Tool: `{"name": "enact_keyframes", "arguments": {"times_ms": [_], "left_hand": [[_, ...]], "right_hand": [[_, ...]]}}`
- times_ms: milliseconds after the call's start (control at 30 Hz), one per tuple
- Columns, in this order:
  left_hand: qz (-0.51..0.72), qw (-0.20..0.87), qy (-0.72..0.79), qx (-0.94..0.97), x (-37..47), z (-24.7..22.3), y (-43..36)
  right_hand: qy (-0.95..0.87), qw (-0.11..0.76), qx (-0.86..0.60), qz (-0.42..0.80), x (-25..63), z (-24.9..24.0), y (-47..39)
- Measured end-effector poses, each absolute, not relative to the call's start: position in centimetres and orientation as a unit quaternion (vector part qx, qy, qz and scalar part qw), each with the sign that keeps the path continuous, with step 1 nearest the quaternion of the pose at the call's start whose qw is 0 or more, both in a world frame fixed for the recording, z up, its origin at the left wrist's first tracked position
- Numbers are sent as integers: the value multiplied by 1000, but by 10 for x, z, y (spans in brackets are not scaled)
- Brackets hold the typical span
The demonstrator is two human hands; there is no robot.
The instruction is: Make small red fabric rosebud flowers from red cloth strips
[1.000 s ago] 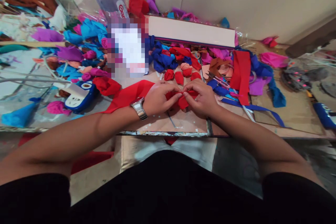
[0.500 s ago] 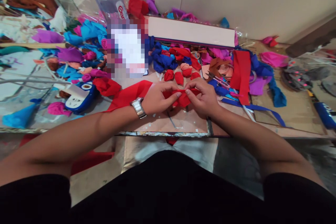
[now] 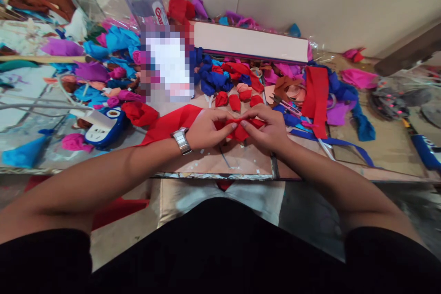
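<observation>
Between my two hands is a piece of red crepe paper (image 3: 239, 133), folded and partly hidden by my fingers. My left hand (image 3: 212, 127), with a metal watch (image 3: 182, 141) on its wrist, pinches the paper's left side. From the right, my right hand (image 3: 267, 127) grips it with thumb and fingers, the thumb tips almost meeting. Just behind the hands lie several small red paper buds (image 3: 234, 102). A wide red paper strip (image 3: 168, 124) stretches out left of my left hand. Pink-handled snips (image 3: 287, 104) lie beyond my right hand.
Heaps of crumpled coloured paper (image 3: 93, 71) cover the table's left and back. A plastic bottle (image 3: 143, 2) and a long pale box (image 3: 251, 41) stand behind. At left is a blue-and-white device (image 3: 106, 127); at right hangs a red strip (image 3: 316, 101) over more paper.
My right fingers and thumb have shifted slightly left along the red crepe paper, and its folds have changed a little. My left hand has hardly moved.
</observation>
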State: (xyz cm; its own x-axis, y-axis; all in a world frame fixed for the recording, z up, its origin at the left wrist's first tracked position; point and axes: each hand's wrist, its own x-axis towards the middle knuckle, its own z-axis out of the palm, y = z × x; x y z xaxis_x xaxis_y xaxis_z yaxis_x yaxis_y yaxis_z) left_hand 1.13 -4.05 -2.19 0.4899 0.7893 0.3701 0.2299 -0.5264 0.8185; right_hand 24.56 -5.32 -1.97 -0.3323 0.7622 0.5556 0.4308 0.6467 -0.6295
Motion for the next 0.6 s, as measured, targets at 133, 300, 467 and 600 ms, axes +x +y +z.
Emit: {"name": "enact_keyframes", "arguments": {"times_ms": [133,300,467,600], "left_hand": [[392,379,326,772,12,-23,-40],[393,424,324,749,13,-23,-39],[386,449,313,743,11,-25,-39],[390,430,331,744,12,-25,-40]], "right_hand": [[-807,448,-340,182,246,-18,-52],[-823,441,-314,170,246,-18,-50],[-835,442,-298,133,246,-20,-50],[-839,432,-311,115,246,-20,-51]]}}
